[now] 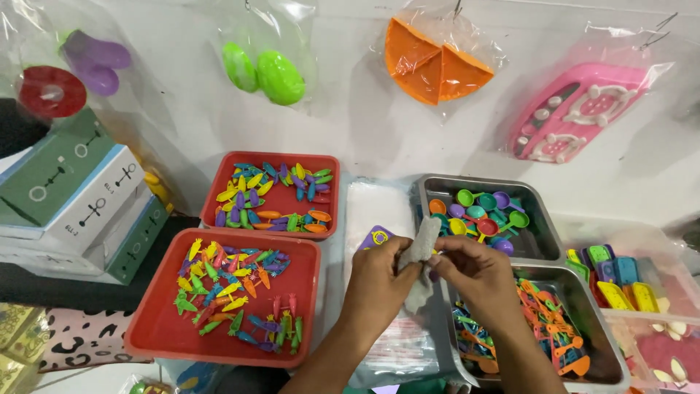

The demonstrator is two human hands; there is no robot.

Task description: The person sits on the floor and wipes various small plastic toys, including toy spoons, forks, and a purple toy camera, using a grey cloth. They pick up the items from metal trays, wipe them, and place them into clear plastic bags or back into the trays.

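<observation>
White wall [364,131] fills the background, hung with clear bags of plastic toys: a purple piece with a red ring [52,91] at 10 o'clock, two green ovals [266,73] at 11, orange wedges [434,66] at 12, a pink set [572,113] at 2.

Below, the worktop is crowded with trays. Two red trays sit at 9 o'clock — the far tray [271,194] holds small fish-like pieces in mixed colours, the near tray [222,299] holds small carrot-like pieces scattered loose. Stacked boxes [80,197], green and white, stand at the left edge.

At centre, both hands meet over a stack of clear bags [379,219]. Left hand [383,284] is closed, thumb and fingers pinching a grey cloth [421,252] at its lower part. Right hand [474,273] is closed too, fingertips pinching the same cloth from the right side. Cloth stands roughly upright between the two hands, its top end free and reaching toward 12 o'clock. A purple tag [378,237] shows just left of the cloth, partly hidden by the left hand.

At 1 o'clock, a metal tray [539,201] holds small coloured spoons [481,211]. At 4 o'clock, a second metal tray [583,306] holds orange and blue pieces [547,321], too tangled to tell apart. Far right — a clear bin [656,248] with yellow, green and blue flat pieces [620,281].
</observation>
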